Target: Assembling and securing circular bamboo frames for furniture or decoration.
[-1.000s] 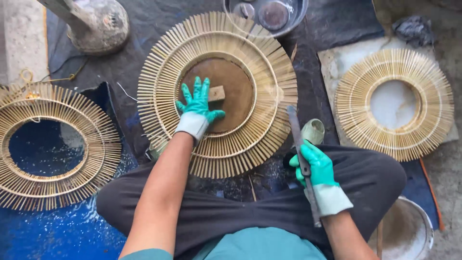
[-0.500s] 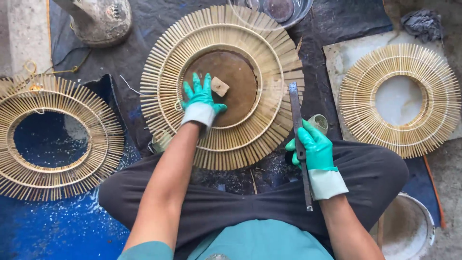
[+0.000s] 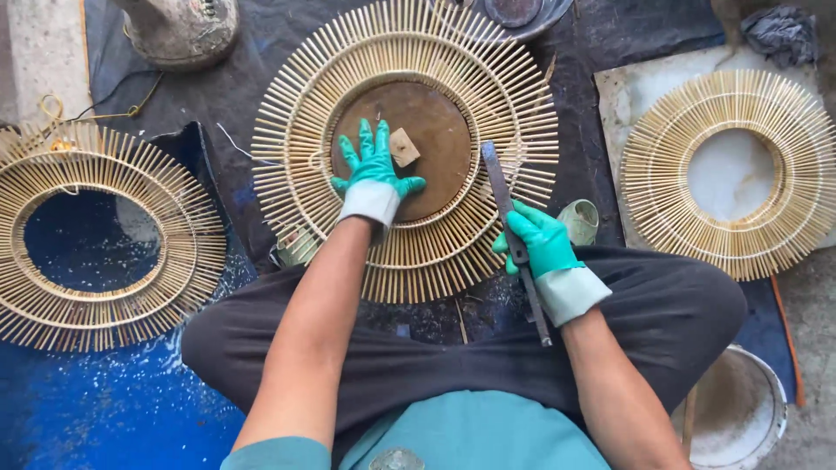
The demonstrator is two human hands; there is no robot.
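1. The big round bamboo-stick frame [image 3: 405, 148] sits on the dark mat [image 3: 601, 43] right in front of my crossed legs, with a brown disc [image 3: 435, 148] filling its centre and a small tan block [image 3: 404, 146] lying on that disc.
2. My left hand [image 3: 373, 170], green glove on, is pressed flat on the disc, fingers spread, right beside the block.
3. My right hand [image 3: 542, 242] is wrapped tight around a long flat metal blade [image 3: 514, 235], its tip lying over the frame's right side.
4. There's a small cup [image 3: 578, 221] just past that hand.
5. Two more stick frames: one on the left [image 3: 96, 235] over blue sheeting, another on the right [image 3: 730, 172] on a pale slab.
6. A white bucket [image 3: 740, 409] sits by my right knee.
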